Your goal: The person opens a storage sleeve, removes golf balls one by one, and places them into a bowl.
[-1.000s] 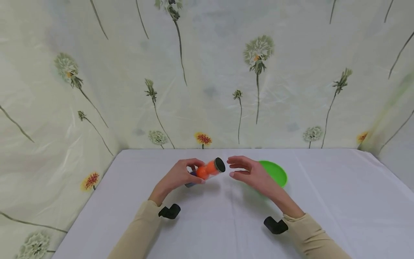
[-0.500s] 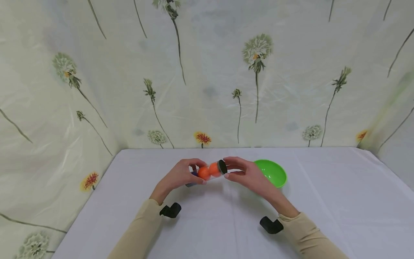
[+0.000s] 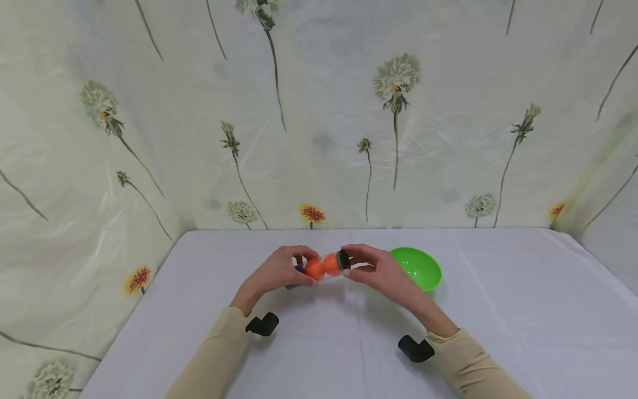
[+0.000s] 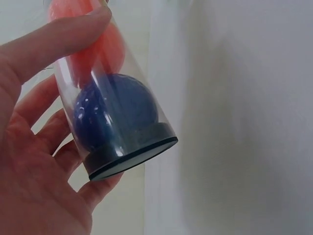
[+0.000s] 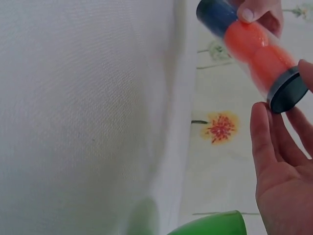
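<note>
My left hand (image 3: 274, 270) grips a clear plastic tube (image 4: 157, 115) a little above the table, its thumb and fingers on opposite sides. Inside are two orange balls (image 3: 314, 269) and a dark blue ball (image 4: 117, 110), which sits against the black end cap in the left wrist view. The tube lies almost level, its right end slightly raised. At that end, my right hand (image 3: 381, 272) pinches the other black cap (image 5: 288, 90) between thumb and fingers. A green bowl (image 3: 421, 269) stands just beyond the right hand, which hides its near left side.
A white cloth covers the table (image 3: 319, 343). Behind it and to the left hang pale curtains (image 3: 319, 111) printed with dandelions. Each wrist carries a small black camera mount (image 3: 262, 324).
My right hand has moved left from beside the tube and taken hold of its right cap. The tube has tipped slightly nearer to level, and more of the bowl shows.
</note>
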Tool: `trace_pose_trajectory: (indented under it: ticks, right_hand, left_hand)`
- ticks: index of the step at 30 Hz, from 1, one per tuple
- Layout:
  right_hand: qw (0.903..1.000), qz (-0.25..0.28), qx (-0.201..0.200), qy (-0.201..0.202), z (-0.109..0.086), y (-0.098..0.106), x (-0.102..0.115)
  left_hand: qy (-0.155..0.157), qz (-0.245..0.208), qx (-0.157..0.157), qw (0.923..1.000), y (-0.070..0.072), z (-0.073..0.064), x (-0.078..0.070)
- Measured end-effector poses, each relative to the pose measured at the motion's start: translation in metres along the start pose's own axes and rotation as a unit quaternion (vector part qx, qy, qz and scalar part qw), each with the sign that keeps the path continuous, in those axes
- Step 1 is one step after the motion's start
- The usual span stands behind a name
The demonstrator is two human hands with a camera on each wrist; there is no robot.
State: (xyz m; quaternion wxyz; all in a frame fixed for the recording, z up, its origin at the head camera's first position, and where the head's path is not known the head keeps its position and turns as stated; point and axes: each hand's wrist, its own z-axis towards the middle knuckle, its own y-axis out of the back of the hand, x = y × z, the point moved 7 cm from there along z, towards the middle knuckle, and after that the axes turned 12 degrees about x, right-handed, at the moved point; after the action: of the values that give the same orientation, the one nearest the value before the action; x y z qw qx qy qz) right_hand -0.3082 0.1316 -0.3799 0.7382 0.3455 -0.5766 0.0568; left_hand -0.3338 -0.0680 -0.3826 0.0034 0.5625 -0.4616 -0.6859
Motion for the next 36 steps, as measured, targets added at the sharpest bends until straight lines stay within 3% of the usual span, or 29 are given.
trace_pose_trajectory:
  ticks: [7,18,25,36]
  right_hand:
    - [0.9996,0.027,0.002,0.008,0.000,0.003,0.000]
    - [0.9999,0.011,-0.004,-0.001,-0.001,0.001,-0.001]
    - [0.9994,0.004,-0.027,-0.023,-0.001,-0.001,-0.003]
    - [0.9980,0.000,-0.058,-0.023,0.001,-0.003,-0.002]
  left_hand:
    - [-0.005,0.001,0.006,1.0000,0.001,0.000,-0.003]
    - [0.004,0.020,0.009,0.9998,0.003,0.001,-0.005]
    - [0.000,0.043,0.005,0.9991,0.003,0.002,-0.008]
    - [0.000,0.061,0.007,0.9981,0.003,0.001,-0.012]
